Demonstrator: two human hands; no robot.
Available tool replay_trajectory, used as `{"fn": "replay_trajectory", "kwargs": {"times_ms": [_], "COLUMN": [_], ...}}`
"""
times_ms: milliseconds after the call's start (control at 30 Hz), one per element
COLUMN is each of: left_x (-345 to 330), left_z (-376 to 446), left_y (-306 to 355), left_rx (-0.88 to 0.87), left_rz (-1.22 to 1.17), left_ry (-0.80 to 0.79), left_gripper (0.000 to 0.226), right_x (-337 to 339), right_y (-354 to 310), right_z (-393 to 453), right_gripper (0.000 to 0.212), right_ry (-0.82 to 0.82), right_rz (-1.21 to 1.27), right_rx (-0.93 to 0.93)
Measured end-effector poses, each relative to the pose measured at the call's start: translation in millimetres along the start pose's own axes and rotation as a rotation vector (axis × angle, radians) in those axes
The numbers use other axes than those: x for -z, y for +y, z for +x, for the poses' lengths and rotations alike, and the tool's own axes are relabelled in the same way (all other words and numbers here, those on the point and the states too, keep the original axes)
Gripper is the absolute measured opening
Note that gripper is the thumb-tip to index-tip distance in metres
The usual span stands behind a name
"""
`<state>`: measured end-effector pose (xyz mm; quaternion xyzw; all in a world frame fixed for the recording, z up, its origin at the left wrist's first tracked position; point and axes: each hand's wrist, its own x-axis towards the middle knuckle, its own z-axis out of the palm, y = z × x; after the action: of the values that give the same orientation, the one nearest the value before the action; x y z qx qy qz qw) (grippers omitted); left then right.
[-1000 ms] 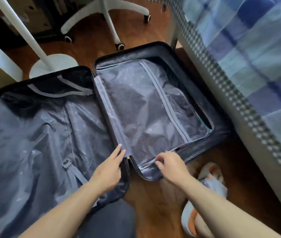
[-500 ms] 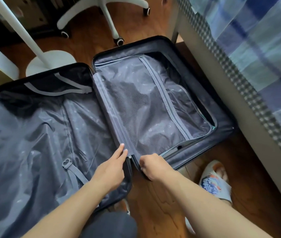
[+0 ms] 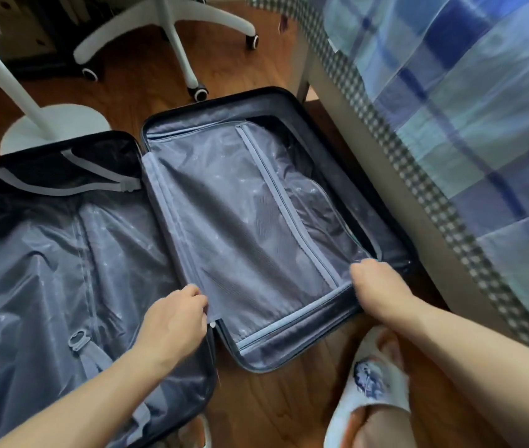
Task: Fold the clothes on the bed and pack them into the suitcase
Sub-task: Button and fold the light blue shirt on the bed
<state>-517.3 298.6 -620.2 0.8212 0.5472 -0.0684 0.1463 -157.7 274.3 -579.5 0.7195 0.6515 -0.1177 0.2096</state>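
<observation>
Grey-blue glossy lining inside black hard-shell suitcase (image 3: 276, 101), lying open flat on wooden floor (image 3: 276, 402) beside bed (image 3: 450, 130). Zippered mesh divider (image 3: 250, 227) covering right half. Left hand (image 3: 172, 321) at divider's near-left corner, fingers curled, pinching the fabric edge. Right hand (image 3: 376, 286) curled at divider's near-right edge along the zipper; exact hold hidden. Half a second back, right hand beside left at the hinge; since slid rightward, well apart. Crinkled lining, light strap (image 3: 62, 185) in left half. White slipper (image 3: 373, 383) near right forearm.
</observation>
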Motion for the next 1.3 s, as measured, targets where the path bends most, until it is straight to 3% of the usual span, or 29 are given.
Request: {"fn": "replay_trajectory", "kwargs": {"times_ms": [100,167,233,300,400,500,667,800,900,1067,1200,1300], "left_x": [12,20,24,23,18,11,13,15,18,25,23,23], "left_z": [59,103,146,187,232,246,247,246,246,243,244,244], "left_y": [-8,-14,-22,-37,-68,-82,-77,-75,-71,-70,-71,-71], "left_rx": [0.014,0.052,0.155,0.251,0.404,0.582,0.667,0.688,0.723,0.728,0.724,0.744], "left_rz": [0.006,0.001,-0.008,-0.015,-0.003,-0.169,-0.429,-0.44,-0.431,-0.423,-0.45,-0.446], "left_ry": [0.123,0.173,0.206,0.284,0.345,0.391,0.42,0.418,0.379,0.336,0.33,0.299], "left_gripper": [0.024,0.038,0.047,0.05,0.059,0.065,0.071,0.069,0.068,0.069,0.071,0.075], "right_x": [20,27,26,34,54,74,128,178,190,183,198,204], "right_y": [57,76,82,71,48,27,-5,-27,-48,-93,-167,-252], "right_z": [43,84,131,177,242,295,377,434,458,472,458,427], "right_gripper": [0.02,0.023,0.03,0.013,0.024,0.019,0.017,0.021,0.023,0.017,0.029,0.025], "right_ry": [0.002,0.118,0.261,0.346,0.408,0.388,0.473,0.541,0.471,0.35,0.295,0.231], "right_rz": [-0.172,-0.322,-0.308,-0.272,-0.244,-0.176,-0.168,-0.101,0.024,0.394,0.492,0.513], "right_rx": [-0.036,0.047,0.147,0.19,0.194,0.14,0.195,0.235,0.234,0.051,0.209,0.397]}}
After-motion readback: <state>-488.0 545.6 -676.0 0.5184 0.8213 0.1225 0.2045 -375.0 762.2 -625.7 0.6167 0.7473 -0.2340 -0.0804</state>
